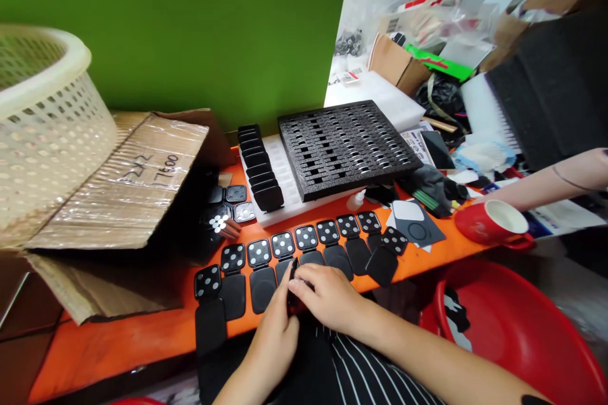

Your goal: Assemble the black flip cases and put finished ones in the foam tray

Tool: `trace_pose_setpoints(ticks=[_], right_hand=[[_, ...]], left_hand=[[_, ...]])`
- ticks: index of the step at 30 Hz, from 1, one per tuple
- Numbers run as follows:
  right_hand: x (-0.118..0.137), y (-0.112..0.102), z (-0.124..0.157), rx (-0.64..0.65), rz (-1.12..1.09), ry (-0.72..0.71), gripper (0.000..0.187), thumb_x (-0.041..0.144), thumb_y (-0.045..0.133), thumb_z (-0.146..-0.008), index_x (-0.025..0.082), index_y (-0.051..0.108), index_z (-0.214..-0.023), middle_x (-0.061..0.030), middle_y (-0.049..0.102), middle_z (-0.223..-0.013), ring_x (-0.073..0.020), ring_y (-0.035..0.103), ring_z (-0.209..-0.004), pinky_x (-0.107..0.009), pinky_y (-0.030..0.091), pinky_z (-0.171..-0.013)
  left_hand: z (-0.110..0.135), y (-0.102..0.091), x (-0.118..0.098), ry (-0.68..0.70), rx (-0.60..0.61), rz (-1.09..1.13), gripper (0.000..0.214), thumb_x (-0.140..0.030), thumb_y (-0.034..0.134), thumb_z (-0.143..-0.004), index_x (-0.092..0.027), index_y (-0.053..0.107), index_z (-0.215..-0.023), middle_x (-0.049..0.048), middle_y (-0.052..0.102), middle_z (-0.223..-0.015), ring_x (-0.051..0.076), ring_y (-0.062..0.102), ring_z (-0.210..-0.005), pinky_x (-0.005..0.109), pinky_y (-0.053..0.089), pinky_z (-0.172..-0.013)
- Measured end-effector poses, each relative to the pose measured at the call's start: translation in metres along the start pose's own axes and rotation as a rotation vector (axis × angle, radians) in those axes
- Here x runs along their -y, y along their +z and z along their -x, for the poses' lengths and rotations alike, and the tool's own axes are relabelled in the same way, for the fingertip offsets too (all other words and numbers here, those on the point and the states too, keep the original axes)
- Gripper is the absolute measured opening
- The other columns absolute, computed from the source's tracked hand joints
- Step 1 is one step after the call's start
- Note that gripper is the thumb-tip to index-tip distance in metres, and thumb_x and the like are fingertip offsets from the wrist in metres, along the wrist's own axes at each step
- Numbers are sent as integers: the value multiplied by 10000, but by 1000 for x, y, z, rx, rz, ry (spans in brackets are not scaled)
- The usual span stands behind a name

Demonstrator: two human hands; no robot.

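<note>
Near the table's front edge, my left hand (277,327) and my right hand (327,296) are closed together on a thin black piece (293,267), held upright. Fingers cover most of it; it resembles the flat black cases around it. Just beyond my hands runs a curved row of opened black square cases (232,296). Their upper squares (259,253) carry several silver round dots, while the lower ones are plain black. The rightmost case (382,265) lies tilted. Left of the row are stacks of small round discs (227,226) with coppery sides.
A cardboard box (123,180) and a white perforated basket (52,107) stand left. Behind are a white foam tray (292,205) with upright black pieces (266,196) and a slotted black foam tray (346,145). A red mug (475,224) and red basin (517,329) are right.
</note>
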State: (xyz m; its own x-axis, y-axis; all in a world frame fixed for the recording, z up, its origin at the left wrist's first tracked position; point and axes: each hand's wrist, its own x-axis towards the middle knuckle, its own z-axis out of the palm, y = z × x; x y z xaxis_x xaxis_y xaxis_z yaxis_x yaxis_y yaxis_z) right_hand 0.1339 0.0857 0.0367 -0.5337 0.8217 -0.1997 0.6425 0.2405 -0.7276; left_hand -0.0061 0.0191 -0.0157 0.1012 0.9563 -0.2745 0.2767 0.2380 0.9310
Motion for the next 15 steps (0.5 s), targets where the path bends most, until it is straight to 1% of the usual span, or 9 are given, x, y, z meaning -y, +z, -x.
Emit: trace_pose_setpoints(ticks=[2,4,7,10,12,15], right_hand=[[4,-1,0,28,77,-20,310,327,367,-943,184,601,-800,-30,613,-814,-157,568,-750,-270,358,-663],[7,-2,0,64,151,-23,318,343,354,-946,174,602,-842,-51,611,-836,-184,584,-767,-299,382,-688],[10,-3,0,85,204,15,325,380,362,-942,162,601,-915,-78,619,-901,-218,602,-829,-330,410,-739],[11,-1,1,80,234,61,313,400,383,-932,172,595,-978,-79,628,-942,-220,604,-865,-326,427,-762],[10,0,1,78,276,53,308,397,388,-931,180,605,-961,-74,632,-935,-217,602,-866,-318,432,-763],[10,1,1,86,331,3,350,386,357,-943,165,625,-906,-91,633,-917,-231,600,-858,-334,433,-758]], left_hand=[[-3,2,-2,-25,-67,7,746,-43,412,-724,-188,241,-1436,72,333,-1469,233,250,-1366,447,168,-1129],[-5,2,-2,-17,-93,-35,719,-81,411,-776,-188,186,-1450,83,341,-1463,228,271,-1358,444,178,-1127],[-6,-1,0,26,-52,-114,690,-100,406,-810,-197,173,-1452,92,351,-1457,224,287,-1352,435,202,-1122],[-4,-2,3,22,-6,-122,725,-61,413,-775,-190,184,-1450,100,350,-1457,231,287,-1352,435,212,-1120],[-4,-1,3,-3,4,-106,753,-47,418,-754,-182,171,-1453,104,325,-1470,237,276,-1356,442,202,-1122],[-4,-1,2,-23,-9,-92,763,-54,415,-757,-180,139,-1458,96,278,-1492,235,241,-1369,442,180,-1128]])
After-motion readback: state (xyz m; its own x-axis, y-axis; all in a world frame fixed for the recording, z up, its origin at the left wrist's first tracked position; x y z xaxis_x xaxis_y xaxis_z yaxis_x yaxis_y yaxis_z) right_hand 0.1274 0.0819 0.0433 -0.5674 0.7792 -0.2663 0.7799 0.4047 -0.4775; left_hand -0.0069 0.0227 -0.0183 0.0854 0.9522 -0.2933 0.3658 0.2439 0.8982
